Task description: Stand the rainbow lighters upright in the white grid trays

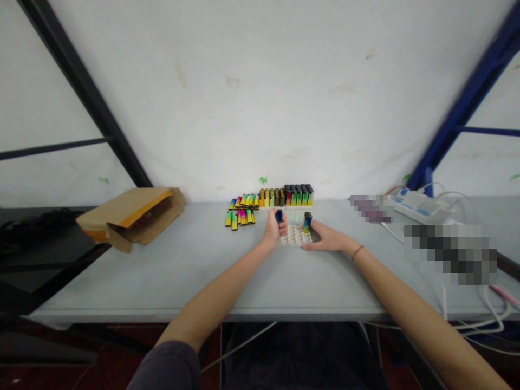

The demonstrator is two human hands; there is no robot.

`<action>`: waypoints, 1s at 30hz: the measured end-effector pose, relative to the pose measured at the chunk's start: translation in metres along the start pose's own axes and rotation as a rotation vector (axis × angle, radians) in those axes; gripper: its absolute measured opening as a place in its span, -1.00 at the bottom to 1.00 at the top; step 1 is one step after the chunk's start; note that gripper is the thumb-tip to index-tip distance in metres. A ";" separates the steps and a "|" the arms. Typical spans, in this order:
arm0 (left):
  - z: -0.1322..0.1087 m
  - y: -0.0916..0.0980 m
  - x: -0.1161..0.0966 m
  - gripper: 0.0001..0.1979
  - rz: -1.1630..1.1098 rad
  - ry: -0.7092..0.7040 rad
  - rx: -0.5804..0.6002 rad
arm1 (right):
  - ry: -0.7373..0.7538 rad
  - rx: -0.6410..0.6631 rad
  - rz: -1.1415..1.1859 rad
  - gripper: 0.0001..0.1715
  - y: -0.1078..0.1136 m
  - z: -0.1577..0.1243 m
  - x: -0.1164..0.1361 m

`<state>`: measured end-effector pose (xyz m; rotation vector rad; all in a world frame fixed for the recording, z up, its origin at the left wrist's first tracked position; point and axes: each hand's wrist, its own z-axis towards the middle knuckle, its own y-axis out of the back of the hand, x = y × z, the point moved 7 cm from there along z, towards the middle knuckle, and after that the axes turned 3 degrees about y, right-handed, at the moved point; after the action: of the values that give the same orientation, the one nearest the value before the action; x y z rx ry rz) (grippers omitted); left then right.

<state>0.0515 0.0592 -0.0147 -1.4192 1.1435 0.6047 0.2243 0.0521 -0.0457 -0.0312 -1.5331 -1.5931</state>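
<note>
My left hand [275, 227] is closed around a dark-blue-topped lighter [279, 215], held upright over the left part of a white tray [294, 236] with rows of small holes. At the tray's right side, my right hand [327, 237] grips its edge, thumb at the front corner and fingers behind. A blue and yellow lighter [307, 223] stands upright in the tray beside those fingers. Behind, a block of black-topped lighters [299, 195] stands in rows, with a yellowish group [272, 197] to its left. Several colourful lighters [240, 218] lie loose left of my left hand.
An open cardboard box [134, 214] lies on the left of the grey table [195, 276]. To the right are a white power strip [422, 208] with cables and a purple, blurred flat object [370, 208]. A white wall stands behind, with metal frames at both sides.
</note>
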 end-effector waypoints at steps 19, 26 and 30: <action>-0.012 -0.026 -0.002 -0.85 0.843 -0.659 0.244 | 0.024 -0.014 0.012 -0.07 -0.001 0.002 0.006; -0.013 -0.027 0.001 -0.83 0.827 -0.640 0.220 | 0.017 -0.014 0.015 -0.08 -0.002 0.003 0.004; -0.013 -0.030 0.002 -0.82 0.873 -0.681 0.231 | 0.015 -0.019 0.005 -0.11 -0.002 0.003 0.003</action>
<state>0.0752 0.0418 -0.0008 -0.3783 1.1715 1.3836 0.2198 0.0519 -0.0448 -0.0337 -1.5059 -1.6003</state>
